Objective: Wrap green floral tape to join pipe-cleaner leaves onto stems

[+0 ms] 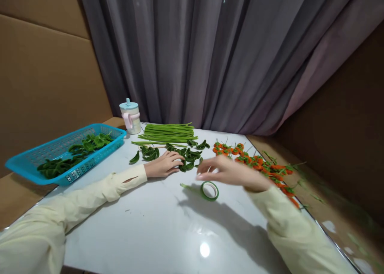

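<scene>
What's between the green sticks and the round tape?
Between green sticks and tape: dark green leaves, then white tabletop partly behind the right hand, in the head view.

Head camera, looking forward and down
It faces the grey curtain (186, 58) across the white table (144, 222), taking in both forearms from above.

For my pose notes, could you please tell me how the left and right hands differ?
The left hand is at the dark green leaves; the right hand appears raised near the round roll. The left hand looks sharp, the right hand blurred. Both are bare, with cream sleeves.
</scene>
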Action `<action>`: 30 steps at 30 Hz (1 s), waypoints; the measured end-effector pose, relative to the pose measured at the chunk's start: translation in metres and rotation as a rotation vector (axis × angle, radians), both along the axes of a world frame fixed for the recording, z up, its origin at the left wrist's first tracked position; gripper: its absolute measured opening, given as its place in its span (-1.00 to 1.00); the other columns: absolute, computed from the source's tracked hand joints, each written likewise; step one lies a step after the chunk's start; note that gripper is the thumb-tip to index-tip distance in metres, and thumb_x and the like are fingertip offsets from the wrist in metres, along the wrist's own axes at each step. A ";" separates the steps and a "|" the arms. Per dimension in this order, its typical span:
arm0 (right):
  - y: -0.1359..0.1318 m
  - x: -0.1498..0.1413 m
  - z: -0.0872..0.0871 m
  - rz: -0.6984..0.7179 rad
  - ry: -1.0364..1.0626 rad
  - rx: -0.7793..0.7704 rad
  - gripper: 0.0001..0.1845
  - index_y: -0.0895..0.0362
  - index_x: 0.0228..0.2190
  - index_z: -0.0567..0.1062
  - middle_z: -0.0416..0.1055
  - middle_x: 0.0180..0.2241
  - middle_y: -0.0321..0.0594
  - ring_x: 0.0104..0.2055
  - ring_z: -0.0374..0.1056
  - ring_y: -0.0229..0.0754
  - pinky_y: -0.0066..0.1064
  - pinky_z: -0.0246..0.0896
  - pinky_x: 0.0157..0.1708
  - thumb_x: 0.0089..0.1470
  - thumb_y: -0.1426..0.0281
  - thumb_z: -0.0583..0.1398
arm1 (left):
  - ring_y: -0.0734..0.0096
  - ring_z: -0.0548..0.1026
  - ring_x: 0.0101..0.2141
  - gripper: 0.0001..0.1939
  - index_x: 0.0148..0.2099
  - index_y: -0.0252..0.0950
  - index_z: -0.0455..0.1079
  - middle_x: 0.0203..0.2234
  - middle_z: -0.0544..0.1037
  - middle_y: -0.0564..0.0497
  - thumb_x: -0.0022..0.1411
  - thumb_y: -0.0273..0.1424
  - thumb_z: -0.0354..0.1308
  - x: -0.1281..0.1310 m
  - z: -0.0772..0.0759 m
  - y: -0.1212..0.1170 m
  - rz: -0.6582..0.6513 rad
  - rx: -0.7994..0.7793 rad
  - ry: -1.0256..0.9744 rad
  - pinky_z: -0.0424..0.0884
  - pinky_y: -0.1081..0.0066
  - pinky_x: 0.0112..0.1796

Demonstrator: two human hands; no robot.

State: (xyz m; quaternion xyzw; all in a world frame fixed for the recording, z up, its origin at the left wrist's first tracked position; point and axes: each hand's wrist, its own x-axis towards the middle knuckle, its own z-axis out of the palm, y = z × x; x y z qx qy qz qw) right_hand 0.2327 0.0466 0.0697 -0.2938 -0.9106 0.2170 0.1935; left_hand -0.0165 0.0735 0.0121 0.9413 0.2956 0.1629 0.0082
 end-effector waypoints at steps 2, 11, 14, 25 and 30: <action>-0.004 -0.013 -0.016 0.007 -0.115 0.038 -0.76 0.18 -0.53 0.44 0.40 -0.55 -0.28 -0.54 0.28 -0.31 -0.51 0.16 -0.60 -0.06 0.24 0.25 | 0.17 0.23 -0.03 -0.82 -0.12 -0.30 0.31 -0.07 0.37 -0.16 0.26 -0.40 -0.05 0.002 -0.003 -0.001 -0.009 -0.006 -0.029 0.12 0.22 -0.06; -0.008 -0.022 -0.049 -0.082 -0.049 -0.408 -0.87 0.17 -0.56 0.38 0.29 -0.64 -0.38 -0.59 0.18 -0.37 -0.54 0.10 -0.59 -0.18 0.49 0.27 | 0.33 0.32 -0.28 -0.83 -0.27 -0.28 0.33 -0.34 0.42 -0.04 0.23 -0.32 -0.03 0.008 -0.004 -0.026 0.130 -0.316 -0.395 0.22 0.40 -0.21; -0.009 -0.017 -0.049 -0.101 0.107 -0.586 -0.79 0.19 -0.57 0.37 0.29 -0.62 -0.37 -0.56 0.20 -0.36 -0.52 0.13 -0.54 -0.15 0.34 0.27 | 0.32 0.31 -0.28 -0.82 -0.30 -0.26 0.37 -0.35 0.42 -0.02 0.17 -0.26 0.04 0.012 0.000 -0.033 0.251 -0.380 -0.539 0.24 0.40 -0.22; -0.027 -0.037 -0.065 -0.138 0.589 -0.857 -0.65 0.15 -0.41 0.28 0.45 -0.54 -0.23 -0.55 0.40 -0.21 -0.35 0.31 -0.46 -0.10 0.17 0.25 | 0.55 0.31 -0.63 -0.71 -0.37 -0.34 0.20 -0.62 0.41 0.09 0.07 -0.21 0.15 0.025 -0.010 -0.034 0.313 -0.958 -0.961 0.23 0.54 -0.57; -0.034 -0.038 -0.060 -0.238 0.556 -0.632 -0.73 0.16 -0.43 0.36 0.47 -0.52 -0.19 -0.47 0.43 -0.18 -0.35 0.32 -0.39 -0.03 0.19 0.19 | 0.49 0.46 -0.56 -0.62 -0.19 -0.33 0.16 -0.56 0.47 0.07 0.03 -0.30 0.23 0.023 -0.007 -0.034 0.257 -1.112 -1.155 0.35 0.52 -0.50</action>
